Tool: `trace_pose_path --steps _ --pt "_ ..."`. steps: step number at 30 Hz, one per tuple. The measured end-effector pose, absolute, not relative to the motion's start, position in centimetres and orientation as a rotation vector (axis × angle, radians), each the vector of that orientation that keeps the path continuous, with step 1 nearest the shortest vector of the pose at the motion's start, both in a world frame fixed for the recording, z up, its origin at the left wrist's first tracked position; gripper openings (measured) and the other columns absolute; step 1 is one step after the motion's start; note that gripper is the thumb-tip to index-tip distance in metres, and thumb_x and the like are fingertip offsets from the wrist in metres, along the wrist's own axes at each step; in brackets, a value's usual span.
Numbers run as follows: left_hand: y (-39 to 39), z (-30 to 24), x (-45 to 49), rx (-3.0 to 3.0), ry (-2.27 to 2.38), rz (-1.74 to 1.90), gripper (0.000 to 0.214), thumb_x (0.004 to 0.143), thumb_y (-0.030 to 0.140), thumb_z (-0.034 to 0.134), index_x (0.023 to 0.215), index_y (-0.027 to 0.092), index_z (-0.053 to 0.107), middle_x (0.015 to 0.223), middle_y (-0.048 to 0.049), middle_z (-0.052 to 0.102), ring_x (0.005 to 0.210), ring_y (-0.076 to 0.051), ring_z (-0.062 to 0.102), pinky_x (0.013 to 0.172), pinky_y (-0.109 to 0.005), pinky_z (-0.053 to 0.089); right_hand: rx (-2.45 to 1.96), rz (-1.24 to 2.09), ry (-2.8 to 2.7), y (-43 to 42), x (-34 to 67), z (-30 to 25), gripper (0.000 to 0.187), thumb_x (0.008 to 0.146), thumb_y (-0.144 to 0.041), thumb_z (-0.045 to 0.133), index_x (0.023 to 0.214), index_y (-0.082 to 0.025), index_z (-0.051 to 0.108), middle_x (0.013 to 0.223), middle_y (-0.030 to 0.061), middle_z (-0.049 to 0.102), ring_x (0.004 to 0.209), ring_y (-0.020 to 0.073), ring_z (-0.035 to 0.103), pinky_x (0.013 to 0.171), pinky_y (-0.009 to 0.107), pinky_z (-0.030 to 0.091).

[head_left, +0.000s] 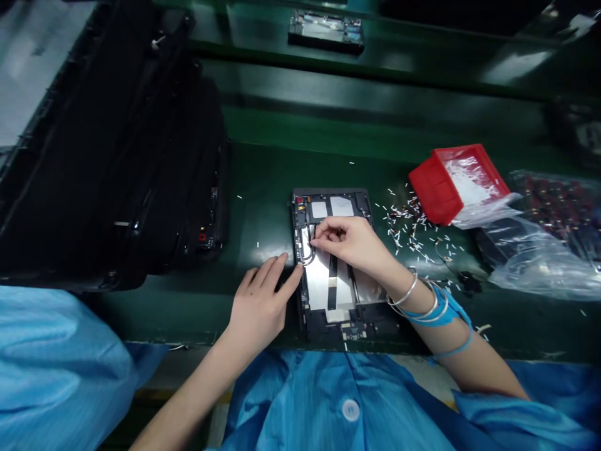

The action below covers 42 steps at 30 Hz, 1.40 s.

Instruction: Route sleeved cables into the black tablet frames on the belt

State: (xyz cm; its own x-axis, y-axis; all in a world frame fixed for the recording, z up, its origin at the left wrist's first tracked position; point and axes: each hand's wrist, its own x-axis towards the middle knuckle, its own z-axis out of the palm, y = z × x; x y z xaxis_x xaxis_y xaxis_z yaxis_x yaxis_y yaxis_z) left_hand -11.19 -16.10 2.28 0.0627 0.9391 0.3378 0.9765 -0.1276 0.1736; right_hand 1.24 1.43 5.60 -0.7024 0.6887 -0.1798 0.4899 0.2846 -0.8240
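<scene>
An opened tablet body [338, 294] lies face down on the green belt [263, 188], its silver plates and black boards showing. My right hand [354, 241] rests over its upper half with the fingers curled, pinching a thin dark cable [307, 254] near the left side. My left hand [263, 297] lies flat on the belt beside the tablet, fingers stretched out, the fingertips touching the tablet's left edge by the cable loop. Silver bangles and a blue strap circle my right wrist.
A stack of black trays [117, 163] fills the left. A red bin [453, 181] with a clear bag lies tipped at the right, small white scraps [408, 232] scattered beside it. More plastic-bagged parts [549, 250] sit far right. Another tablet body [326, 30] lies at the back.
</scene>
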Motion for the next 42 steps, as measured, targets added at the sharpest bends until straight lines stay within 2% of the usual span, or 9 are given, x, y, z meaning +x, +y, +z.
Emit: trace_pose_path --steps 6,12,22,25,29,35,42 --pt "-15.7 2.8 -11.0 -2.25 -2.014 -0.666 0.037 0.088 0.017 0.046 0.121 0.007 0.057 0.13 -0.0227 0.055 0.117 -0.034 0.054 0.087 -0.043 0.047 -1.099 1.44 -2.317 1.8 1.1 5.4 0.011 0.068 -0.026 0.067 0.063 -0.017 0.062 0.054 -0.0046 0.05 0.054 0.0081 0.041 0.055 0.026 0.032" --pt "-15.6 2.7 -11.0 -2.287 -2.027 -0.603 0.042 0.093 0.03 0.046 0.132 0.014 0.053 0.142 -0.0202 0.045 0.13 -0.033 0.045 0.093 -0.042 0.043 -1.108 1.394 -2.359 1.9 1.1 5.3 0.009 0.069 -0.024 0.066 0.064 -0.017 0.063 0.054 -0.0041 0.053 0.054 0.008 0.042 0.055 0.026 0.033" --pt "-15.4 2.8 -10.8 -2.294 -2.022 -0.576 0.042 0.094 0.034 0.046 0.129 0.012 0.055 0.143 -0.0195 0.044 0.132 -0.033 0.043 0.096 -0.043 0.041 -1.148 1.287 -2.405 1.5 0.9 5.4 0.008 0.07 -0.023 0.066 0.065 -0.017 0.063 0.055 -0.0039 0.054 0.053 0.0082 0.042 0.056 0.026 0.033" --pt "-15.0 3.1 -10.5 -2.344 -1.997 -0.566 0.046 0.095 0.036 0.044 0.131 0.01 0.053 0.146 -0.0166 0.042 0.135 -0.033 0.038 0.1 -0.044 0.038 -1.152 1.238 -2.421 1.3 0.8 5.5 0.007 0.071 -0.02 0.066 0.066 -0.017 0.063 0.054 -0.0047 0.053 0.053 0.0077 0.042 0.055 0.025 0.033" --pt "-14.6 3.1 -10.1 -2.418 -1.934 -0.554 0.048 0.097 0.037 0.038 0.131 0.006 0.052 0.142 -0.0127 0.047 0.134 -0.03 0.04 0.103 -0.044 0.036 -1.164 1.209 -2.43 1.3 0.8 5.5 0.006 0.07 -0.018 0.067 0.066 -0.017 0.064 0.052 -0.0055 0.052 0.052 0.0072 0.04 0.055 0.025 0.032" --pt "-14.5 2.9 -10.1 -2.424 -1.921 -0.542 0.049 0.098 0.039 0.037 0.131 0.007 0.052 0.141 -0.0116 0.049 0.133 -0.03 0.041 0.106 -0.044 0.034 -1.166 1.291 -2.313 1.6 0.9 4.7 0.005 0.074 -0.02 0.067 0.077 -0.015 0.066 0.057 -0.0038 0.056 0.053 0.0081 0.046 0.058 0.026 0.036" --pt "-14.5 2.9 -10.3 -2.467 -1.923 -0.568 0.05 0.097 0.039 0.038 0.133 0.007 0.051 0.144 -0.0119 0.046 0.134 -0.031 0.041 0.108 -0.047 0.033 -1.181 1.32 -2.279 1.8 0.8 4.6 0.005 0.074 -0.018 0.066 0.071 -0.015 0.063 0.056 -0.0025 0.057 0.052 0.0083 0.05 0.055 0.025 0.038"
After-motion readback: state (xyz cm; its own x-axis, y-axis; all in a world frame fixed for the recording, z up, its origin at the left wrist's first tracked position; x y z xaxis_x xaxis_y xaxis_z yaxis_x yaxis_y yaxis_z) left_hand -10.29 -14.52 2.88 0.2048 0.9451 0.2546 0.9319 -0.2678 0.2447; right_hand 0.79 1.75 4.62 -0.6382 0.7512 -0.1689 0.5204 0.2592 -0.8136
